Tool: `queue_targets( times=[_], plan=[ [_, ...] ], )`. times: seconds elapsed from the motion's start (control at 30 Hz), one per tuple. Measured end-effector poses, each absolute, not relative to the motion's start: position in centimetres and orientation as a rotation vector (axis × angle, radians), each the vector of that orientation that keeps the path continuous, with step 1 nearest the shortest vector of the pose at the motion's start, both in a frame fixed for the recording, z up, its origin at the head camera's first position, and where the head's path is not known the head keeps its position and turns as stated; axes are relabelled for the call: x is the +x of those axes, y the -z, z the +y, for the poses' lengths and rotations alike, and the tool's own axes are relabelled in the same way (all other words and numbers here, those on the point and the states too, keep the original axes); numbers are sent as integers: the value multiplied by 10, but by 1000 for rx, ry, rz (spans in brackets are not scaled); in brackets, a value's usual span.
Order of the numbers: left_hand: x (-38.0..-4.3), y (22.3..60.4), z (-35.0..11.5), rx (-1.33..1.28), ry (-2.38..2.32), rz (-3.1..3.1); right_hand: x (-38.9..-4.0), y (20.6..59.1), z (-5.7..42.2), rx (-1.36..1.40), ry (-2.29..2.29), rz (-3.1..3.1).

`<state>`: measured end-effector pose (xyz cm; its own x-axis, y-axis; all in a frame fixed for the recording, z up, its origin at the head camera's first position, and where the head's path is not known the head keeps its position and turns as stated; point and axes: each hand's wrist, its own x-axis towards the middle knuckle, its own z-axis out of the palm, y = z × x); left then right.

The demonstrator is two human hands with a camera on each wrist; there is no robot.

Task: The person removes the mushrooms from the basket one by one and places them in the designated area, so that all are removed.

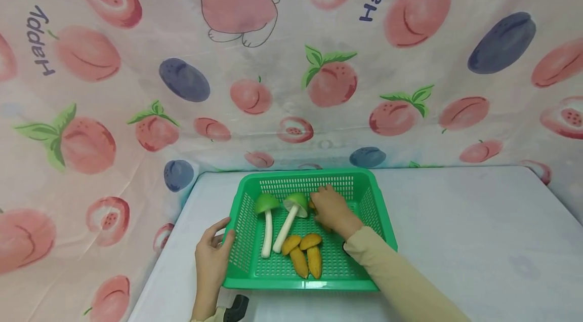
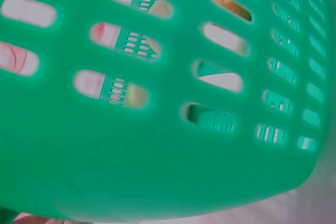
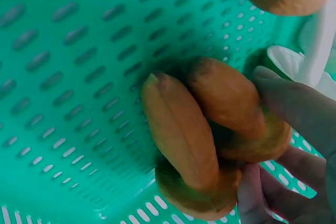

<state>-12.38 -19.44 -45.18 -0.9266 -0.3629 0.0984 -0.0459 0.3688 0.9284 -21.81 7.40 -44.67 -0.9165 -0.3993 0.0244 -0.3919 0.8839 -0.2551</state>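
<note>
An orange-brown toy mushroom with a thick stem and rounded cap (image 3: 226,98) is inside the basket, towards its far wall, pinched between the thumb and fingers of the right hand (image 1: 334,210). A matching orange-brown mushroom (image 3: 178,129) lies just beside it, its cap close to the fingers. Nearer the person, two more orange-brown mushrooms lie side by side, caps pointing away — the left one (image 1: 298,261) slanted, the right one (image 1: 314,261) almost straight. Left of the right hand lie two long white-stemmed mushrooms with bright green domed caps: one (image 1: 267,231) near the left wall, the other (image 1: 284,233) tilted, its cap near that hand.

All are in a rectangular green plastic basket with slotted walls (image 1: 264,284). The left hand (image 1: 213,253) touches its left rim, fingers and thumb spread apart rather than curled round anything.

A beige sleeve (image 1: 401,276) covers the right forearm; a black wrist device (image 1: 237,308) shows by the left one. Beneath is a white-covered table (image 1: 455,220) — behind it, a pale cloth printed with peaches and blue fruit (image 1: 282,58).
</note>
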Motion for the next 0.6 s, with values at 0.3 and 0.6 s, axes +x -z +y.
queue_targets(
  times=[0.3, 0.6],
  plan=[
    [-124, 454, -195, 341, 1573, -2363, -216, 455, 72, -620, 355, 3085],
    [-124, 454, -196, 347, 1522, -2386, -217, 459, 75, -592, 696, 3115]
  ],
)
